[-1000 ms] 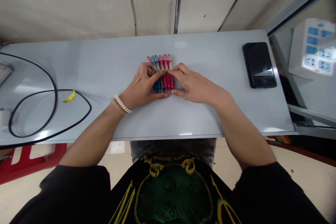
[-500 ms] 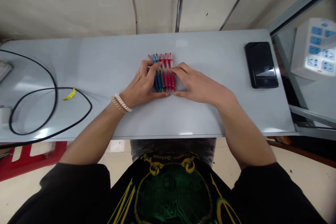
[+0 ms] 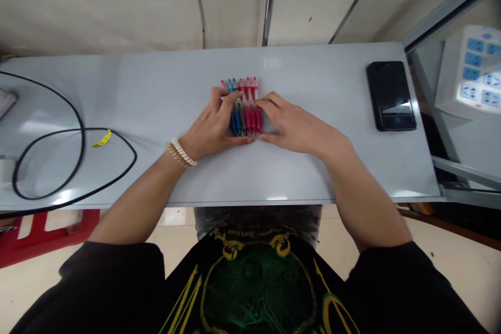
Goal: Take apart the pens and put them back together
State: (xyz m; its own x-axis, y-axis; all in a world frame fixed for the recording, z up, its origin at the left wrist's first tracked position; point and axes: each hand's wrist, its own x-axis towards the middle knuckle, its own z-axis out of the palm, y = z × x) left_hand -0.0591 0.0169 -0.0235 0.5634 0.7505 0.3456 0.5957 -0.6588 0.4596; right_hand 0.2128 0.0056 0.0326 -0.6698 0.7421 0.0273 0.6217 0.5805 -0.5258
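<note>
My left hand (image 3: pixel 211 125) cups the pen row (image 3: pixel 246 120) from its left side, fingers over the pens, while my right hand (image 3: pixel 291 126) presses its right side, mid-bench (image 3: pixel 313 177).

Black gold-printed T-shirt (image 3: pixel 254 287), twisted wrist bracelets (image 3: pixel 180 153)

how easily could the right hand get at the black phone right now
Probably easily: the right hand rests on the row of pens, and no object shows between it and the black phone along the tabletop.
</note>
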